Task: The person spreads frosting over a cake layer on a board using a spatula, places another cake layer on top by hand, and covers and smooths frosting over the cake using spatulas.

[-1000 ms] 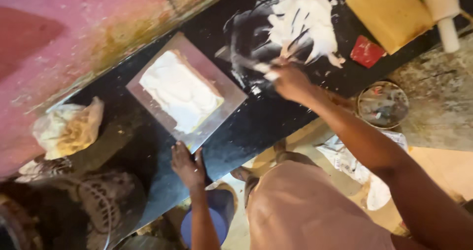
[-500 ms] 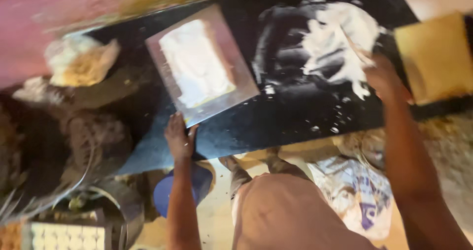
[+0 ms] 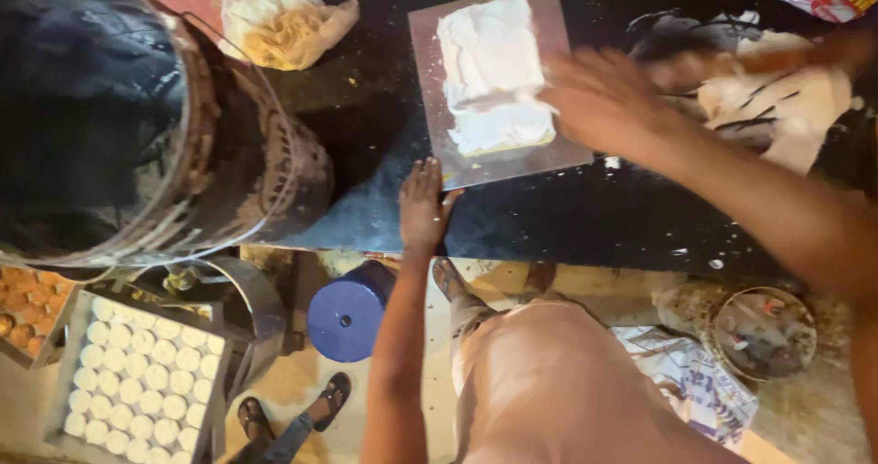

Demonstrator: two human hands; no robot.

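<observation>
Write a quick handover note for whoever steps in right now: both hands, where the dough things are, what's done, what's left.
Left hand: flat and open on the dark counter, touching the metal tray at its near corner.
Right hand: blurred, over the tray's right edge; grip cannot be told.
White dough slab: lying on the tray.
Floury smear: on the counter, right of the tray.
Done: slab is on the tray.
Left: smear not cleared.

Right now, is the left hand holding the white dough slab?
No, the left hand lies flat at the metal tray edge, apart from the white dough slab.
</observation>
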